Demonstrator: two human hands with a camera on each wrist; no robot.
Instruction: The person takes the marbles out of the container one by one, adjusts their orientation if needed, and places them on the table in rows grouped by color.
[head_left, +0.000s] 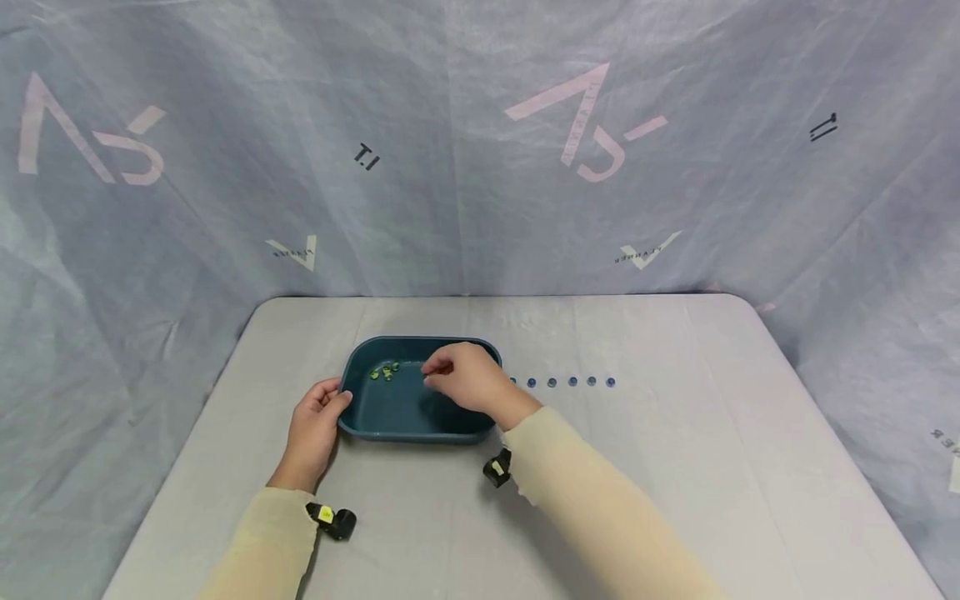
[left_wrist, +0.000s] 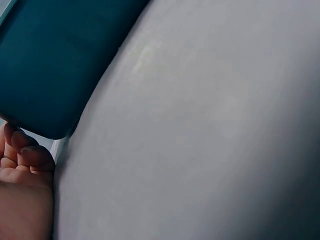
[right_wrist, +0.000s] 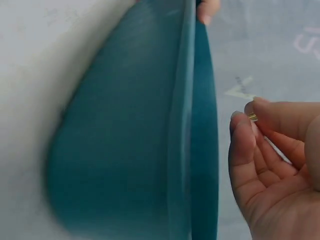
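Two hands are working at a dark teal plastic tray (head_left: 390,421) sitting mid-way across the pale grey table (head_left: 675,467).

The left hand (head_left: 313,429) is bracing the tray's near-left corner, thumb curled on the rim; keeping that hold firm should be stopping it sliding. The right hand (head_left: 468,377) is hovering over the tray, fingertips (right_wrist: 252,116) pinching a tiny, seemingly yellowish-green piece; lowering it close to the small green pieces (head_left: 385,372) would likely be keeping it from bouncing. Small blue beads (head_left: 572,382) are lying in a row just right of the tray.
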